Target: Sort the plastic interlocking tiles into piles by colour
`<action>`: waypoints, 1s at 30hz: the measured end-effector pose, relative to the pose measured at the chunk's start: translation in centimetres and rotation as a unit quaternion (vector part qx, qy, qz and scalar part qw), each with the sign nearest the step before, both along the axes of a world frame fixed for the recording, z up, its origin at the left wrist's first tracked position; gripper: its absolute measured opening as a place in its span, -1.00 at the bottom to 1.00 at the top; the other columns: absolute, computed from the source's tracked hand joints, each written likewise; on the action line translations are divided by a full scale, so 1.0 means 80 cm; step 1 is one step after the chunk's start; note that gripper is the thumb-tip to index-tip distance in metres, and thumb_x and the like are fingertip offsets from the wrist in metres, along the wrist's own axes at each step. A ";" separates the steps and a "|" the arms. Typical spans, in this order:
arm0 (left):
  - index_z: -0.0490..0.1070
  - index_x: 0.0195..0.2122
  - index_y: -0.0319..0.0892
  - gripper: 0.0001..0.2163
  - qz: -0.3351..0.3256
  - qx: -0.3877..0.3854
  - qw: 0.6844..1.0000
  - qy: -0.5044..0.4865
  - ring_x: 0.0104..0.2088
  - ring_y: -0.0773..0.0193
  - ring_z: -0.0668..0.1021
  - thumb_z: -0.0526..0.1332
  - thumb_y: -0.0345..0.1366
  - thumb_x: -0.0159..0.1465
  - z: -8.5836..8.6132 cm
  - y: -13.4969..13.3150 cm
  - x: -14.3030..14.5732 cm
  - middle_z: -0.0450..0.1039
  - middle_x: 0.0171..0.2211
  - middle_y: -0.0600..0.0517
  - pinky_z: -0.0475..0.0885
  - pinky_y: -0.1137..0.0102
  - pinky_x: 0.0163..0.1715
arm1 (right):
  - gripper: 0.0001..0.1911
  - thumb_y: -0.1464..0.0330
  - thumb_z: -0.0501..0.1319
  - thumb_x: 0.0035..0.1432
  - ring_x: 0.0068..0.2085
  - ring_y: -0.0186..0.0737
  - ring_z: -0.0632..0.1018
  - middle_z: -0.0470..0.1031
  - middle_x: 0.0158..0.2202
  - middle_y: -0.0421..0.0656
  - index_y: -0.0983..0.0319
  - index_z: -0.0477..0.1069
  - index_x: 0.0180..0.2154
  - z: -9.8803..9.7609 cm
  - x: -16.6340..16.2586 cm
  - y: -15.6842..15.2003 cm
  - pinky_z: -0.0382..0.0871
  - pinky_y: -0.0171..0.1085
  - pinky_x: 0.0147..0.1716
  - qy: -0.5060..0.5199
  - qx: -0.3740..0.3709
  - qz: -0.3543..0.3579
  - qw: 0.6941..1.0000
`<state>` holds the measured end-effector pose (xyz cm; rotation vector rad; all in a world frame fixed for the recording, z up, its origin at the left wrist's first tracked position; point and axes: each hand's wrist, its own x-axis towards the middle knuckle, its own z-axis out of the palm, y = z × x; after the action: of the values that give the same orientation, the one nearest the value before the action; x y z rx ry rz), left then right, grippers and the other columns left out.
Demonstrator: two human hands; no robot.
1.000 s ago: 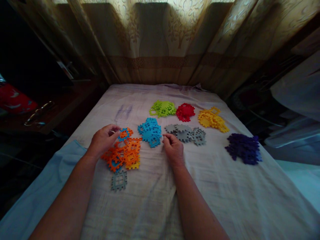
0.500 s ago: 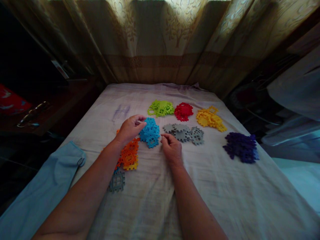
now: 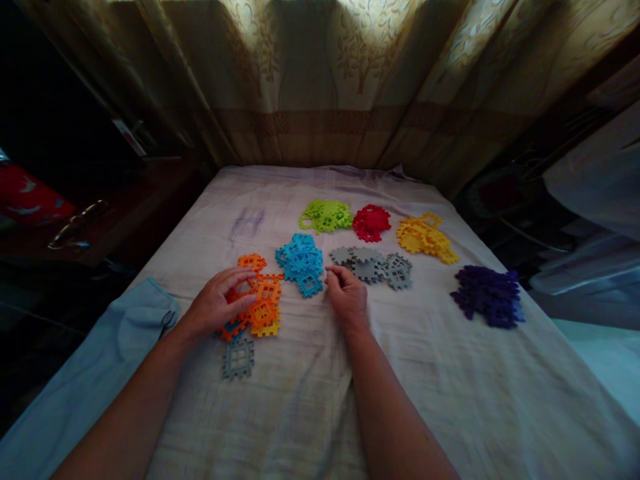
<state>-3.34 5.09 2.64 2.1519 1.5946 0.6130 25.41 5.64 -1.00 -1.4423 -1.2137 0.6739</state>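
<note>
My left hand (image 3: 223,301) is over the left side of the orange interlocking plastic tiles (image 3: 267,290), thumb and fingers apart, with no tile gripped. Part of that pile is hidden under it. A grey window-shaped tile (image 3: 239,359) lies just below the pile, and a yellow tile (image 3: 267,327) shows at its lower right. My right hand (image 3: 347,297) rests on the sheet with curled fingers, between the blue tiles (image 3: 301,262) and the grey tiles (image 3: 367,265). Whether its fingertips hold anything is too small to make out.
Farther back lie piles of lime green tiles (image 3: 327,215), red tiles (image 3: 371,223) and yellow tiles (image 3: 425,238). Dark purple tiles (image 3: 486,297) are at the right. Light blue cloth (image 3: 125,327) hangs over the left edge. A patterned curtain (image 3: 310,87) closes off the back.
My left hand has moved from the blue pile down and left to the orange tiles, and its fingers have spread. My right hand has stayed nearly in place.
</note>
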 end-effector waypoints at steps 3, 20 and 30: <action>0.40 0.20 -0.04 -0.32 -0.042 0.004 0.994 0.101 0.35 -0.14 0.24 0.23 0.20 0.12 -0.012 -0.011 -0.017 0.28 0.32 -0.11 0.12 -0.07 0.31 | -0.69 0.17 0.14 0.10 -0.31 -0.15 0.59 0.65 -0.33 -0.12 0.17 0.58 -0.29 -0.001 0.000 0.000 0.45 -0.20 -0.19 0.002 -0.002 -0.001 1.000; 0.54 -0.15 -0.10 -0.64 0.142 0.136 0.976 0.098 0.15 0.00 0.48 0.05 -0.02 0.31 -0.010 0.013 -0.032 0.53 0.08 -0.10 0.30 0.04 0.21 | -0.67 0.15 0.13 0.08 -0.31 -0.15 0.58 0.64 -0.33 -0.12 0.18 0.58 -0.29 0.000 0.000 0.000 0.45 -0.20 -0.19 -0.001 -0.012 -0.002 1.000; 0.50 0.07 0.09 -0.43 -0.054 0.006 0.979 0.194 0.34 -0.16 0.26 0.26 0.23 0.09 0.000 -0.039 -0.044 0.25 0.34 -0.04 0.14 -0.09 0.29 | -0.68 0.17 0.13 0.11 -0.31 -0.15 0.59 0.64 -0.32 -0.11 0.18 0.59 -0.28 0.003 0.002 -0.002 0.46 -0.21 -0.20 -0.013 -0.007 0.009 1.000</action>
<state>-6.90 2.00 2.66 2.4609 1.6448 0.1726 25.53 5.51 -0.73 -1.4579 -1.2445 0.6799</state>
